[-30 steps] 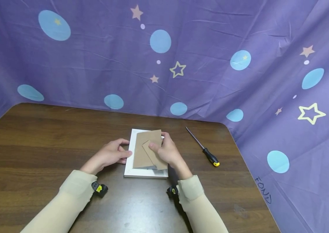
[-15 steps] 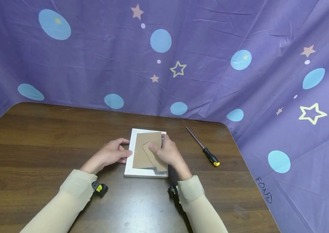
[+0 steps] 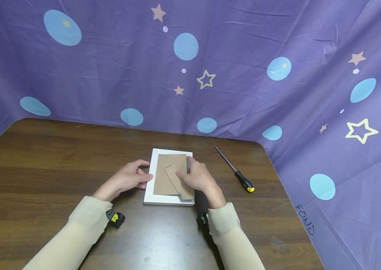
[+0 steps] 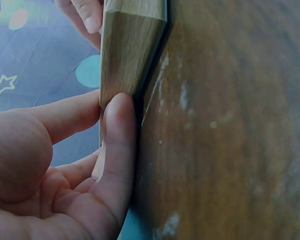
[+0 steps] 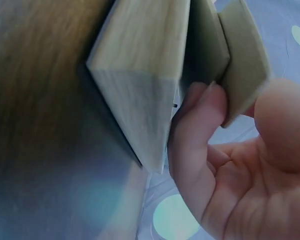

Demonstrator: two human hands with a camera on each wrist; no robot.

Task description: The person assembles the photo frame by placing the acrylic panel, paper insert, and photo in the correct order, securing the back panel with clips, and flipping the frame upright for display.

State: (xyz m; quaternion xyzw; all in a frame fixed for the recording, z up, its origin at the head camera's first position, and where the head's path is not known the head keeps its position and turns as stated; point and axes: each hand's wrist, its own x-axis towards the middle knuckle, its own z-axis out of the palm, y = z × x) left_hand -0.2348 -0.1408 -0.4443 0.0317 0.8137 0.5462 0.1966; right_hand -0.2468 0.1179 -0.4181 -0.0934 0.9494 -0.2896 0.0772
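Dark handwritten letters [image 3: 305, 220] reading "FOND" stand on the purple cloth [image 3: 241, 97] beside the table's [image 3: 59, 157] right edge.

Curtained-off work corner, purple star-patterned cloth [image 3: 237, 101] behind, wood-grain table [image 3: 75, 161], screwdriver [image 3: 241, 178] on it

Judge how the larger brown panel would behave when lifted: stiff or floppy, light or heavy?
The larger brown panel is probably stiff: its visible edges look straight. It is likely light, looking thin beside the white frame. The smaller brown piece set askew over it might shift separately, unless fastened.
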